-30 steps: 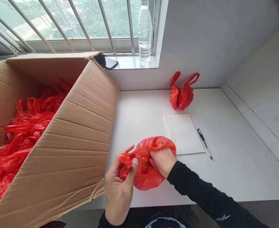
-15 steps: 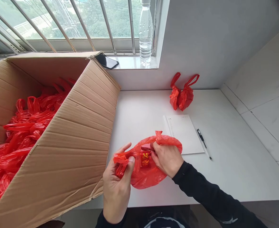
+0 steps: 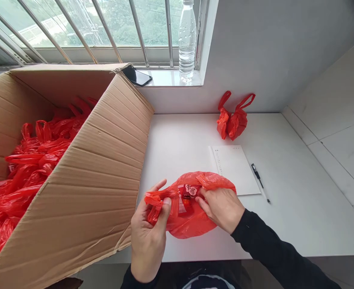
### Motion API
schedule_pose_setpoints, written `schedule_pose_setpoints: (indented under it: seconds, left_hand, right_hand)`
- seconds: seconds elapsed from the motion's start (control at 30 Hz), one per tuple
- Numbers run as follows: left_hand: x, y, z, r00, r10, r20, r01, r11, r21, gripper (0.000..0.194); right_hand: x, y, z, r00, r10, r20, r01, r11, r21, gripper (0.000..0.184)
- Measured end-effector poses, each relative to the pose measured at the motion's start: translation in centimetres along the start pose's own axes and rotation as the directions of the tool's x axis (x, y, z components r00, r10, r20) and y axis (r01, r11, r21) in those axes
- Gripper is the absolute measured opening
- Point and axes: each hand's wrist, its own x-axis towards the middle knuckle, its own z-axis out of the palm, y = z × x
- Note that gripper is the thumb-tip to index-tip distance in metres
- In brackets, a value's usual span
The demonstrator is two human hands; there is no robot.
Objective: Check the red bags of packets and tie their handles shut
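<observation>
A red plastic bag (image 3: 192, 220) lies open at the near edge of the white table (image 3: 285, 224), with small red packets (image 3: 188, 193) showing inside its mouth. My left hand (image 3: 148, 237) pinches the bag's left handle between thumb and fingers. My right hand (image 3: 222, 208) grips the bag's right rim, fingers closed on the plastic beside the packets. A large cardboard box (image 3: 98, 168) stands at the left, tilted toward me, holding several more red bags (image 3: 29, 160).
A tied red bag (image 3: 234, 118) sits at the back of the table by the wall. A sheet of paper (image 3: 234, 168) and a black pen (image 3: 259, 180) lie right of my hands. On the windowsill stand a water bottle (image 3: 187, 40) and a phone (image 3: 139, 76).
My right hand has shifted right along the bag's rim, stretching the mouth wider. The red packets inside have turned up into view. My left hand has barely moved.
</observation>
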Motion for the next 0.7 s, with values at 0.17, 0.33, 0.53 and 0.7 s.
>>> schedule_pose_setpoints:
  seconds: [0.17,0.33,0.53,0.7]
  left_hand:
    - [-0.1,0.0,0.2,0.998,-0.006,0.054,0.005,0.999,0.035,0.045]
    - [-0.2,0.1,0.2,0.997,-0.01,0.08,0.002,0.995,0.102,0.052]
    - [0.0,0.2,0.0,1.0,0.001,0.022,-0.003,0.998,0.055,0.041]
    - [0.1,0.5,0.0,1.0,-0.007,0.011,0.007,1.0,0.027,0.034]
  right_hand:
    - [0.9,-0.3,0.8,0.997,-0.051,0.05,0.053,0.998,-0.03,0.023]
    - [2.3,-0.9,1.2,0.996,-0.064,0.065,0.065,0.998,-0.023,0.024]
    - [2.2,-0.8,1.0,0.999,0.02,-0.038,-0.02,1.0,-0.019,0.02]
    - [1.0,-0.6,0.7,0.999,0.022,-0.041,-0.021,1.0,0.021,0.031]
